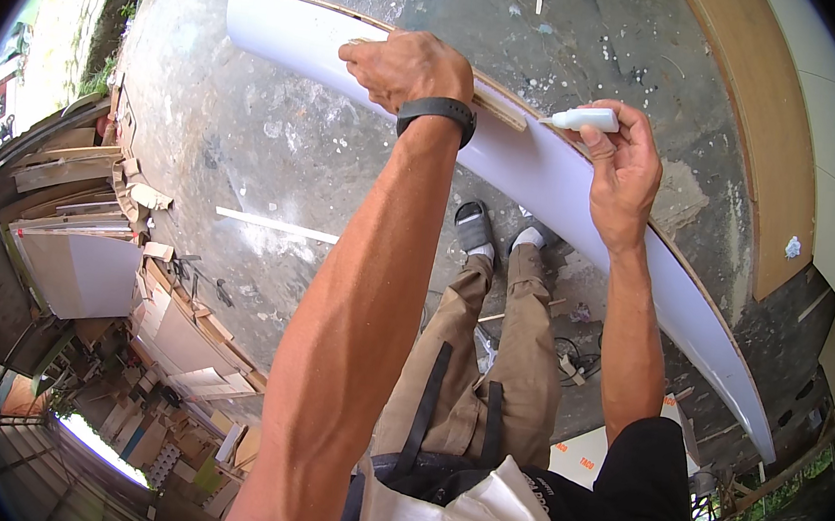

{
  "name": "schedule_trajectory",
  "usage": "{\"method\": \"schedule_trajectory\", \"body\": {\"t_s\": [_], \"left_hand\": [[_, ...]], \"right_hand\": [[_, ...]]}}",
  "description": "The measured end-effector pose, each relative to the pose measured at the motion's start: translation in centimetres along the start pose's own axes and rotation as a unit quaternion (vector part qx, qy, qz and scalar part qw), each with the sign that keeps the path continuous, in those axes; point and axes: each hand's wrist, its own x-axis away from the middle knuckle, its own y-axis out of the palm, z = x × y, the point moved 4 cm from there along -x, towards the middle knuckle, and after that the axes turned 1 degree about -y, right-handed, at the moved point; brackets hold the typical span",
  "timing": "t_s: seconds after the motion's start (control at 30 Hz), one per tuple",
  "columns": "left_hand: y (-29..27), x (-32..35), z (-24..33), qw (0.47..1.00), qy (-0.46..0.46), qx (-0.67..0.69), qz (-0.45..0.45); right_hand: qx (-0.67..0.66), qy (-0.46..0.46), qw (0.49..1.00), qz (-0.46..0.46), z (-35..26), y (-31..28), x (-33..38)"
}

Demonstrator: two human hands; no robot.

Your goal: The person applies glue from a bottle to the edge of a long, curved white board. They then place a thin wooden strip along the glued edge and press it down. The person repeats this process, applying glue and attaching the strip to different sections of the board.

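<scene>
A long white panel (547,168) with a wood-coloured edge stretches across in front of me, from the upper left to the lower right. My left hand (411,71), a dark band at its wrist, is closed over a short wooden strip (501,106) lying along the panel's upper edge. The strip's right end sticks out past the hand; the fingers' undersides are partly hidden. Just right of that end, my right hand (629,175) holds a small white squeeze bottle (592,120). Its thin nozzle points left, close to the strip's end and the panel's edge.
A stained concrete floor (286,167) lies beneath, with a thin white strip (275,225) on it. Boards and wood offcuts (74,172) are stacked at the left. A wide brown board (752,122) runs along the right. My sandalled feet (476,228) stand below the panel.
</scene>
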Motion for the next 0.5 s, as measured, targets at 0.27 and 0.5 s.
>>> {"method": "schedule_trajectory", "body": {"t_s": [0.27,0.5], "left_hand": [[-0.10,0.20,0.17,1.000,-0.015,0.010,0.000],[0.07,-0.08,-0.08,1.000,0.000,0.005,0.002]], "right_hand": [[0.002,-0.001,1.000,-0.001,0.16,0.03,-0.06],[-0.016,0.017,1.000,-0.001,0.16,-0.26,-0.13]]}}
